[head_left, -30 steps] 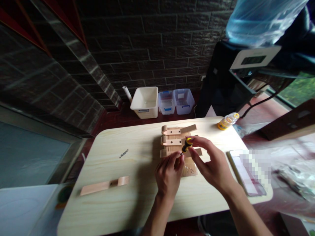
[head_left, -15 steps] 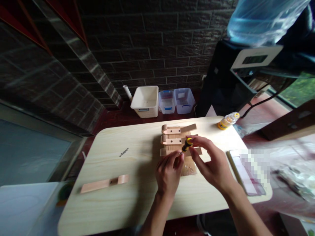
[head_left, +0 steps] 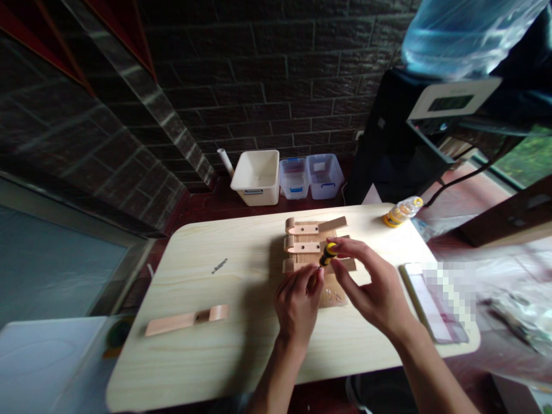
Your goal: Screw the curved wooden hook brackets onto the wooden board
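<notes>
My right hand (head_left: 377, 290) grips the yellow-and-black handle of a small screwdriver (head_left: 328, 254) with its fingertips. The tool tilts down toward the closed fingers of my left hand (head_left: 297, 305), which pinch close by its tip; what lies between them is too small to make out. Beneath both hands is a wooden board (head_left: 339, 294) with wooden hook pieces lying across it. The far hook (head_left: 309, 229) and the middle hook (head_left: 297, 248) each show two dark holes or screw heads. My hands partly cover the near hook (head_left: 288, 266).
A loose wooden hook (head_left: 172, 324) and some small dark metal pieces (head_left: 219, 265) lie on the left of the table (head_left: 194, 368). A clear bottle with yellow ends (head_left: 402, 212) and a flat framed device (head_left: 431, 305) are at right. Plastic bins (head_left: 255, 196) stand beyond the table.
The whole view has shifted slightly, so things on the table appear a little further right. Both hands keep nearly the same pose at the screwdriver.
</notes>
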`<state>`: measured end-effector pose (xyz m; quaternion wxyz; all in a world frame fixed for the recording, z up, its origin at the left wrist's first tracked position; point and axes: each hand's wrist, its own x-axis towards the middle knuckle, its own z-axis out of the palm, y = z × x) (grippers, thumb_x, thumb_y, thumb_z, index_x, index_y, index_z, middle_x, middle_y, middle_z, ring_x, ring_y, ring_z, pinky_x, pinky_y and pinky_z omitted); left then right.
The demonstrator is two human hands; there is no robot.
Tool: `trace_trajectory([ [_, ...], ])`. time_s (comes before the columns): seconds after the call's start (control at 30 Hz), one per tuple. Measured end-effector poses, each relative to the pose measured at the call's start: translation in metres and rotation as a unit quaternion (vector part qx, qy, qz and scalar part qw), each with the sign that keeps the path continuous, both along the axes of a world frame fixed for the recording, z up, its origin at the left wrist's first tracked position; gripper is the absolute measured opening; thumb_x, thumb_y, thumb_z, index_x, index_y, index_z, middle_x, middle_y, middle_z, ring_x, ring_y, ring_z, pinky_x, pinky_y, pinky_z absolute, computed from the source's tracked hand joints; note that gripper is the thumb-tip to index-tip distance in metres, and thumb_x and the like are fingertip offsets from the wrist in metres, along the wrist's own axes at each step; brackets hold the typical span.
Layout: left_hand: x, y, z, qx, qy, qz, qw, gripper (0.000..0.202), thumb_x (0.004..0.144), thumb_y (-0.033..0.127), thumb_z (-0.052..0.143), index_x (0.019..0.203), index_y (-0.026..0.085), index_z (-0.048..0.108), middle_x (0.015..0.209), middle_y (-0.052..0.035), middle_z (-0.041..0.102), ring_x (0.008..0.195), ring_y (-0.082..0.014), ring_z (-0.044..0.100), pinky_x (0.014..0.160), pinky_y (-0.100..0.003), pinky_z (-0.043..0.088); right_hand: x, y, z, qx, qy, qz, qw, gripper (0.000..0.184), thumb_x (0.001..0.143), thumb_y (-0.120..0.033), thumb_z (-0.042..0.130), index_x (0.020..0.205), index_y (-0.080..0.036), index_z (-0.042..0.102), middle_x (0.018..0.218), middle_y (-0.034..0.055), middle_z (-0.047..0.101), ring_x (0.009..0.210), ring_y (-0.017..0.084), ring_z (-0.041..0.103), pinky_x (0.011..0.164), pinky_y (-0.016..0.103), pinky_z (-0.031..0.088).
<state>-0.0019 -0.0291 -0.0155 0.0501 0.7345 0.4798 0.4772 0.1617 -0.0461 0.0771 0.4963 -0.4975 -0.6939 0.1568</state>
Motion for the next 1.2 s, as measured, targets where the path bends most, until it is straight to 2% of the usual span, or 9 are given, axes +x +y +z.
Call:
trace_trajectory([
  [0.47,0.0001,-0.0006,-0.0004,-0.022,-0.01,-0.006,1.0,0.012,0.1,0.021,0.076,0.111,0.021,0.079,0.095,-0.003,0.085,0.083,-0.018,0.082,0.082,-0.028,0.064,0.0015,0.0008,-0.0005,0.003,-0.008,-0.001,1.0,0.026,0.104,-0.016,0.067,0.129,-0.026,0.067,0.132,0.0102,0.079,0.126,0.022,0.076,0.106,0.035,0.064],
  [0.7,0.0008,-0.0005,-0.0003,-0.021,-0.007,0.001,1.0,0.01,0.099,0.021,0.076,0.109,0.022,0.08,0.095,-0.0025,0.086,0.082,-0.0177,0.082,0.079,-0.028,0.064,0.0015,-0.0014,-0.0021,-0.007,-0.002,0.005,1.0,0.03,0.104,-0.016,0.066,0.133,-0.027,0.066,0.141,0.011,0.076,0.129,0.024,0.075,0.106,0.038,0.066],
  [0.87,0.0007,-0.0002,-0.001,-0.02,-0.006,0.003,1.0,0.011,0.1,0.021,0.075,0.11,0.022,0.08,0.096,-0.0033,0.086,0.082,-0.0182,0.082,0.081,-0.029,0.065,0.0016,-0.0005,-0.0017,-0.001,-0.002,-0.002,1.0,0.028,0.104,-0.017,0.067,0.13,-0.027,0.067,0.134,0.0101,0.079,0.126,0.023,0.076,0.106,0.038,0.065],
  [1.03,0.0007,-0.0003,-0.0015,-0.014,-0.003,0.004,1.0,0.012,0.1,0.022,0.076,0.111,0.022,0.08,0.095,-0.0036,0.086,0.081,-0.0185,0.082,0.082,-0.029,0.065,0.0003,0.0003,-0.0007,-0.004,0.001,0.001,1.0,0.032,0.104,-0.016,0.066,0.133,-0.027,0.066,0.139,0.0099,0.076,0.128,0.024,0.075,0.108,0.038,0.064],
  [1.2,0.0005,-0.0004,-0.0004,-0.016,-0.001,0.002,1.0,0.011,0.1,0.021,0.074,0.11,0.022,0.08,0.095,-0.0039,0.086,0.083,-0.019,0.082,0.084,-0.03,0.065,0.0,0.001,0.0003,-0.003,-0.003,-0.001,1.0,0.028,0.104,-0.016,0.065,0.13,-0.027,0.067,0.133,0.0098,0.078,0.125,0.023,0.075,0.106,0.037,0.064],
])
